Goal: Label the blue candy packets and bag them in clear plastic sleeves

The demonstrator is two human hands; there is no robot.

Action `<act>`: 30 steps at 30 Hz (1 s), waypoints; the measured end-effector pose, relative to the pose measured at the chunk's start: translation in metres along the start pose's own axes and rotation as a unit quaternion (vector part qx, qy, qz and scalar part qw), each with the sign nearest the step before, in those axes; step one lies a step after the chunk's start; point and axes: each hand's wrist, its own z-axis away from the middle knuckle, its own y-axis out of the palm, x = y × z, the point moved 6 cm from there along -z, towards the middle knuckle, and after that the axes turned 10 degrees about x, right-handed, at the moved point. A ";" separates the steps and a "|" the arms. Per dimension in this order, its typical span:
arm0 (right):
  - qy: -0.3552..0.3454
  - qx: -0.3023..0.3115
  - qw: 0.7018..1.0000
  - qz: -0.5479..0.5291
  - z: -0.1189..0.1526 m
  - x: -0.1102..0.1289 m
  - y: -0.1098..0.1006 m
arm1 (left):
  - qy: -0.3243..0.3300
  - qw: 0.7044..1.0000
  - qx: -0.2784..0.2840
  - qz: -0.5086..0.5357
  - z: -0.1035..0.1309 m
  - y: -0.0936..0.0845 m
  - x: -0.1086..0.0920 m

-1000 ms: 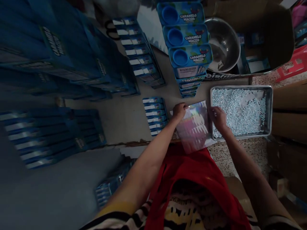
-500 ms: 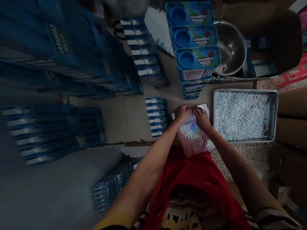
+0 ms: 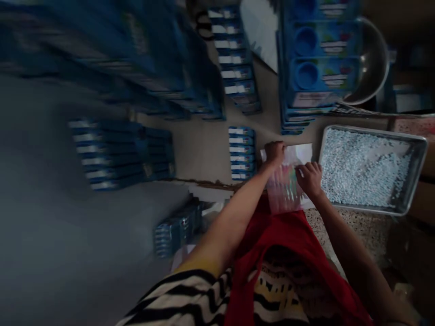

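Observation:
A shiny iridescent sheet with pale strips across it lies at the table's front edge, partly against the red apron. My left hand is closed at the sheet's upper left. My right hand has its fingers pinched together over the sheet's right side; whatever is between them is too small and blurred to make out. Left of the sheet stands a short row of blue boxes with white flaps or labels. Close to my right hand is a metal tray full of small pale blue and white pieces.
Tall stacks of blue boxes rise behind my hands, with a metal bowl beside them. More box rows stand farther back, and others line the table's left. A blurred box group sits lower left.
The whole view has shifted, so things appear farther right. My hands have moved apart; the right hand has drawn down and right over the sheet and its fingers have curled into a pinch.

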 end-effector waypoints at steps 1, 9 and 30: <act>0.005 -0.013 1.000 -0.017 0.012 0.002 -0.006 | 0.003 1.000 -0.012 0.003 0.003 0.000 -0.002; 0.082 -0.115 0.900 -0.413 0.099 0.025 -0.080 | 0.072 0.934 -0.047 0.348 0.080 -0.015 -0.013; -0.005 -0.090 0.787 -0.610 0.058 0.066 -0.188 | 0.114 0.776 0.038 0.620 0.170 -0.113 -0.075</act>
